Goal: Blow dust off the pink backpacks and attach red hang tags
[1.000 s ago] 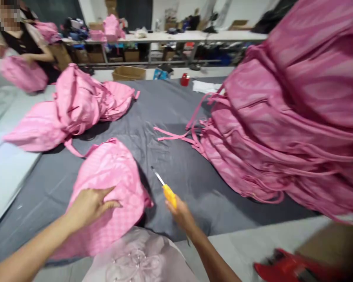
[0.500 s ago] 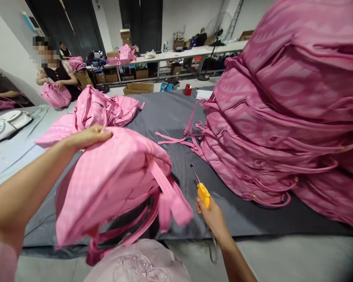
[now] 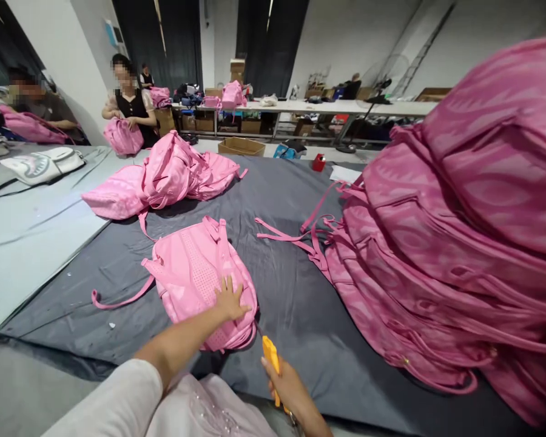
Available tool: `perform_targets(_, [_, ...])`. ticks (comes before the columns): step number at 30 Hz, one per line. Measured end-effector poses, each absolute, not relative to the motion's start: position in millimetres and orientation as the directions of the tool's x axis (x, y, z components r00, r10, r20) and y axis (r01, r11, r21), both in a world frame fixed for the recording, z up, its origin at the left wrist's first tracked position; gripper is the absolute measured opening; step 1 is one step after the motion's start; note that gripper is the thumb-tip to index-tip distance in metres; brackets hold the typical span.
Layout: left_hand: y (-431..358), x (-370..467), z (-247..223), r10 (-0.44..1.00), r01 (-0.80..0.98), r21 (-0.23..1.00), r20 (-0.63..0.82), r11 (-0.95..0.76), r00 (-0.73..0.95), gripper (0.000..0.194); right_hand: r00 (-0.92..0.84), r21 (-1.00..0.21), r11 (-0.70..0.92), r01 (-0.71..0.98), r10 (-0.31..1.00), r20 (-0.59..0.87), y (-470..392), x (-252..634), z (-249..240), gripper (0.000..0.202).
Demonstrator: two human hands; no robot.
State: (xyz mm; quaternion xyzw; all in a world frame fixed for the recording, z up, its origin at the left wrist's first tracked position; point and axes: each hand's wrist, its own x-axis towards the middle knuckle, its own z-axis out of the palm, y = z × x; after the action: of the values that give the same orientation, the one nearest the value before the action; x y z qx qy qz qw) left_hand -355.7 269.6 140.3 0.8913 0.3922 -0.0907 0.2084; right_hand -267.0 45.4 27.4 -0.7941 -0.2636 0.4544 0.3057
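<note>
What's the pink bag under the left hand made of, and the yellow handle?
The pink bag: probably matte woven cloth, since it wrinkles; its dotted back panel looks like mesh. The yellow handle: likely smooth plastic, judging by its even, bright colour.

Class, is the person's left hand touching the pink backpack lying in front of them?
Touching. The head view shows the left hand spread palm-down on the pink backpack, with no gap showing between them.
</note>
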Motion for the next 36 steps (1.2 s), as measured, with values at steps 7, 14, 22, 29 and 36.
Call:
perform_targets(7, [260, -422, 38, 0.228, 0.229, 0.382, -0.048, -0.896, 0.973, 0.065, 0.411, -0.699, -0.692, 0.178, 0.698, -0.586, 3, -210, 75, 0.056])
perform_targets(14, [217, -400, 38, -0.062, -0.034, 0.485, -0.042, -0.874, 0.997, 0.053, 0.284, -0.811, -0.465, 0.354, 0.880, -0.380, 92, -222, 149, 0.061])
perform_targets(22, [234, -469, 49, 0.912, 0.891, 0.323, -0.153, -0.319, 0.381, 0.097, 0.339, -0.478, -0.512, 0.714, 0.849, -0.405, 133, -233, 143, 0.058])
perform_targets(29, [299, -520, 67, 0.978, 0.864, 0.475, -0.035, -0.167, 0.208, 0.058, 0.300, -0.244, -0.404, 0.882, 0.878, -0.372, 157, -284, 170, 0.050])
perform_targets(36, [309, -523, 33, 0.901, 0.025, 0.951, -0.300, 0.309, 0.313, 0.052, 0.437, -0.002, -0.459, 0.889, 0.849, -0.297, 246, -276, 196, 0.053])
